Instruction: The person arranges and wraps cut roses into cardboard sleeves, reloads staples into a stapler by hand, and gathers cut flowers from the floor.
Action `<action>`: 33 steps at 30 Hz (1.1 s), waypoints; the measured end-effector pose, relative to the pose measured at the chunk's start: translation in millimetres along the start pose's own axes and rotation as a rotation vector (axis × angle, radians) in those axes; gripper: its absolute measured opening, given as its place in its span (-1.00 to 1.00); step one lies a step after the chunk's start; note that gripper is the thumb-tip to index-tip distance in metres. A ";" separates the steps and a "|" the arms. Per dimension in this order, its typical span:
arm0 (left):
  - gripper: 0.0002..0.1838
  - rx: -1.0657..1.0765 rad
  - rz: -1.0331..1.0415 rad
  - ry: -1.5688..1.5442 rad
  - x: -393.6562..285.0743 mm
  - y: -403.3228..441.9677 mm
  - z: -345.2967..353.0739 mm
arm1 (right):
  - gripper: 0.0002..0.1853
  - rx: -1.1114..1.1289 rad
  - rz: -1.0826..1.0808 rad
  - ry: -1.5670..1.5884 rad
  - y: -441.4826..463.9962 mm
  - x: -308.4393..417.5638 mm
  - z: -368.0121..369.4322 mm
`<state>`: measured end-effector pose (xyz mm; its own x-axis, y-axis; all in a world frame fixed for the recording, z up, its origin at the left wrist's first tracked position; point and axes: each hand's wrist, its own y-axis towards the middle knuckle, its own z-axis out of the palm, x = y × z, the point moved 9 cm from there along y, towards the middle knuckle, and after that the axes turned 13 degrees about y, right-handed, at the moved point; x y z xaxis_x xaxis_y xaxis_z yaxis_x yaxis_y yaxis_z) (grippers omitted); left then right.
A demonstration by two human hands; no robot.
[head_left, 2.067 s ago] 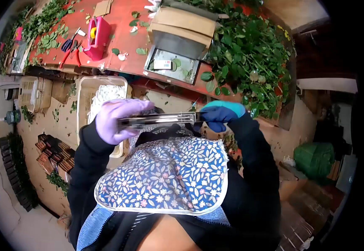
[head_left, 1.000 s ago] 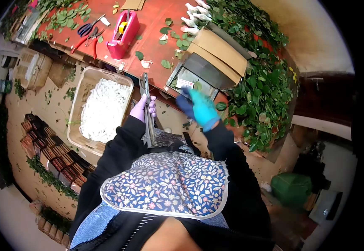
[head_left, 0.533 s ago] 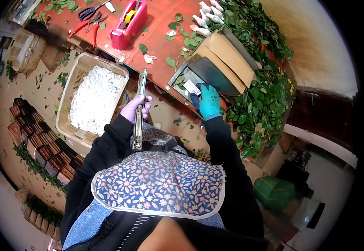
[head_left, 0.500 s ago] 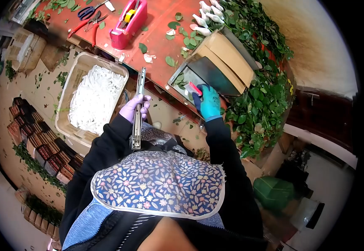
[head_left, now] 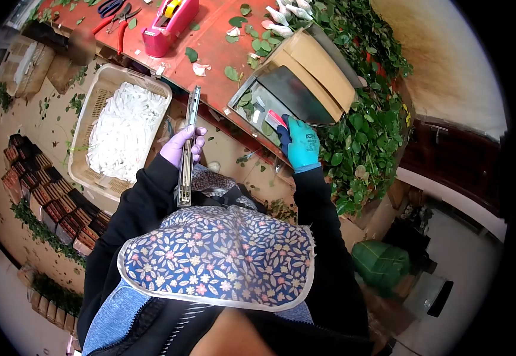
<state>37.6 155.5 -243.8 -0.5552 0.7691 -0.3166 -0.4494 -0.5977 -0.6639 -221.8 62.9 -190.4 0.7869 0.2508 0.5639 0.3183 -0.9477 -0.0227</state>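
Observation:
My left hand (head_left: pixel 178 146), in a lavender glove, grips a long, narrow metal stapler (head_left: pixel 185 181) opened out lengthwise. It is held upright in front of the floral apron (head_left: pixel 216 255). My right hand (head_left: pixel 303 144), in a teal glove with dark fingertips, is closed on a small red-and-white box (head_left: pixel 276 121) at the front of a grey metal tray (head_left: pixel 232 109). Green leaves (head_left: pixel 245 102) and small greyish pieces lie in the tray beside the box. The far side of the box is partly hidden by my fingers.
A pink tape dispenser (head_left: pixel 171 28) and red-handled pliers (head_left: pixel 119 40) lie on the red table (head_left: pixel 216 53). White wrapped flower heads (head_left: pixel 280 29) and a leafy pile (head_left: pixel 359 148) surround a cardboard box (head_left: pixel 311 71). A crate (head_left: pixel 80 160) of white pieces stands left.
The view has shifted slightly. My right hand and the red-and-white box have moved a little right relative to the tray, uncovering small greyish pieces. My left hand still holds the stapler.

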 end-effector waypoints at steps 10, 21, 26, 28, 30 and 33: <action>-0.65 -0.042 0.030 -0.004 -5.0 1.4 -12.8 | -0.64 0.069 0.161 0.092 -9.6 -34.4 35.0; -0.68 0.012 0.102 0.012 -14.6 -7.1 -4.6 | -0.72 0.110 0.006 -0.168 58.3 13.2 53.6; -0.68 0.051 0.166 0.031 -26.8 -12.6 -4.9 | -0.77 0.086 -0.045 -0.277 67.5 8.1 77.1; -0.68 0.032 0.171 0.029 -24.6 -13.3 -8.1 | -0.78 0.093 -0.054 -0.256 65.1 6.4 71.3; -0.69 0.001 0.133 -0.004 -19.8 -11.5 -12.6 | -0.79 0.038 -0.125 -0.140 62.7 12.0 58.3; -0.70 0.035 0.119 -0.037 -17.3 -11.1 -8.8 | -0.72 0.028 -0.144 -0.103 60.2 33.8 28.7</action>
<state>58.3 150.8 -236.9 -0.6308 0.6841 -0.3662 -0.4028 -0.6920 -0.5990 -160.9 20.0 -196.4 0.7816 0.4043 0.4750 0.4453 -0.8949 0.0289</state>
